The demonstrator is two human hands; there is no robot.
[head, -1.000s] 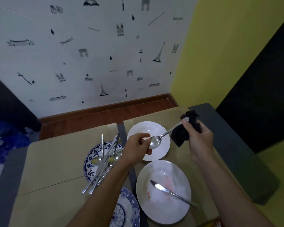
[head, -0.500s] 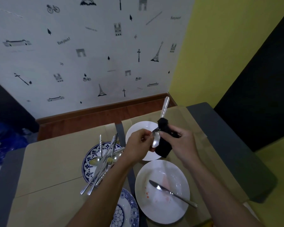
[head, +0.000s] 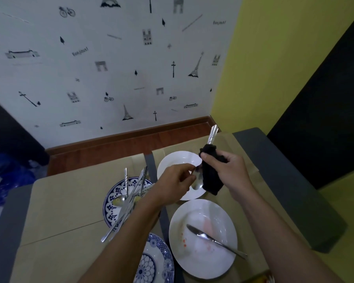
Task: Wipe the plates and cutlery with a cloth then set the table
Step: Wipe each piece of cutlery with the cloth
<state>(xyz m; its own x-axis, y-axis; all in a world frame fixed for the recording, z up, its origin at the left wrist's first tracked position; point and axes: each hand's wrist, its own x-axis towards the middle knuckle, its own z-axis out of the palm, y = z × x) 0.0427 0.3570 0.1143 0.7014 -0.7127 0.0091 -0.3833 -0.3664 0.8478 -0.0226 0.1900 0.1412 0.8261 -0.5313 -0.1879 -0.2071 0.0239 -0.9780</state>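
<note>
— What has shifted?

— The spoon (head: 213,133). A second ago it lay almost level between the hands. Now it stands steep, with its handle up and far and its bowl down. The cloth (head: 211,178) sat at the handle's end then, and now it wraps the handle's middle.

— And the rest, biggest first?

— The table (head: 65,201), covered in brown paper, fills the near half. Four plates lie on it. The near white plate (head: 192,262) is at the right, smeared with red, and a knife (head: 215,240) lies across it. The far white plate (head: 176,160) is just beyond it, partly behind the hands. The far blue plate (head: 111,203) is on the left and carries a pile of cutlery (head: 129,203) that juts past its near rim. The near blue plate (head: 151,260) is at the bottom edge, partly hidden by the left arm.

— The hands?

— The left hand (head: 172,184) pinches the spoon's bowl with its fingertips. The right hand (head: 231,170), just right of it, curls round the black cloth and the handle inside it. The handle's tip shows above the cloth, and the cloth's loose end hangs below the hand.

— Where is the spoon, then?

— It is held in the air between both hands, in front of the far white plate's right rim.
</note>
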